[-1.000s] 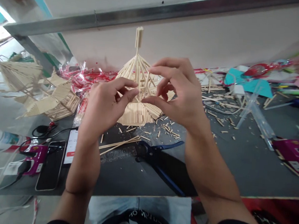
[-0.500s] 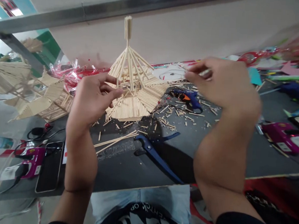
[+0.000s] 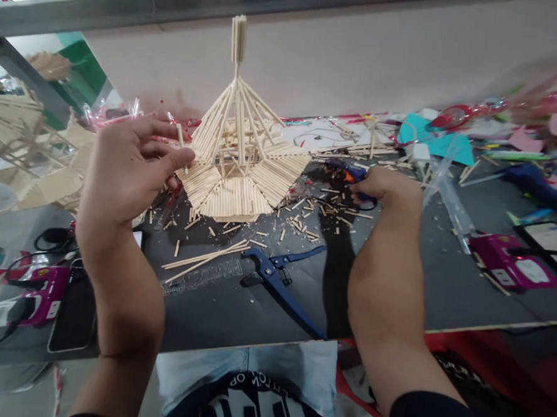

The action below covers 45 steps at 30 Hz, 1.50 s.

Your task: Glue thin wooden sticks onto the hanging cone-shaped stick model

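My left hand (image 3: 137,162) pinches a short wooden stick (image 3: 180,136), held upright just left of the stick model. This model (image 3: 236,196) is built of pale wooden sticks, with slanting roof slats and a tall bundled spire on top. To its right, my right hand (image 3: 388,187) has its fingers closed at the handle of a blue glue gun (image 3: 349,170) with an orange part; the hand covers part of the handle. A blue-handled cutter (image 3: 278,284) lies in front of the model, beside several long thin sticks (image 3: 204,257) and a clear ruler (image 3: 208,276).
Cut stick scraps (image 3: 306,226) litter the dark table. Another stick model (image 3: 49,175) stands at the left, near a phone (image 3: 74,315) and a purple power socket (image 3: 49,295). A second purple socket (image 3: 515,261) and teal paper (image 3: 445,146) are on the right.
My right hand has come down from the model's right side to the glue gun and closed on it. My left hand has drawn left, away from the model, with the short stick.
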{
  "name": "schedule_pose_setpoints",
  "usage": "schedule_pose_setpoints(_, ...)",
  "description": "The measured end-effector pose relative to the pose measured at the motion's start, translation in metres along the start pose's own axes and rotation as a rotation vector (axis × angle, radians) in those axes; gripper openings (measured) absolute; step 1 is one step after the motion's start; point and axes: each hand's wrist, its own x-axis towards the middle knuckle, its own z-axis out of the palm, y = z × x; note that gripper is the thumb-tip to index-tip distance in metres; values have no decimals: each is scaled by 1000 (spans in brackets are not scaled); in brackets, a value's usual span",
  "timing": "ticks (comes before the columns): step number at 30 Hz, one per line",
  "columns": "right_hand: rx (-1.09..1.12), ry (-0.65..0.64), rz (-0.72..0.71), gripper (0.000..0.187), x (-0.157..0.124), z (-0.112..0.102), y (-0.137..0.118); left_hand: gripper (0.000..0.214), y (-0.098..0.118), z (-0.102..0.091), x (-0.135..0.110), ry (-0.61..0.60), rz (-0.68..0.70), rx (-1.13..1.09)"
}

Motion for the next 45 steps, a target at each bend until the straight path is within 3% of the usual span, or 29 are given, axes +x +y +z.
schedule_pose_setpoints(4,-83,66,295,34,-5,-28,-18,24,3,-1,0,14,35,-35)
schedule_pose_setpoints(7,1,237,365,19,-10,-45,-47,29,5,1,-1,-8,77,-26)
schedule_pose_setpoints(9,170,429,340,15,-14,-50,-68,37,4,2,-1,-12,80,-7)
schedule_pose_setpoints(11,201,546,284,17,-19,-52,-86,42,2,3,0,-13,63,-4)
schedule_pose_setpoints(16,196,713,-186,37,-28,-43,-120,29,-5,4,2,-76,77,-25)
schedule_pose_setpoints(18,119,760,-287,41,-31,-38,-134,20,-6,5,2,-73,95,-27)
schedule_pose_setpoints(23,-79,732,-323,29,-43,-29,-162,10,-7,5,3,-55,124,-42)
schedule_pose_setpoints(30,-85,569,-388,13,-46,-19,-163,10,-9,5,5,-54,124,-30)
schedule_pose_setpoints(45,-7,448,-436,24,-42,-12,-161,20,-12,8,7,-66,129,-39)
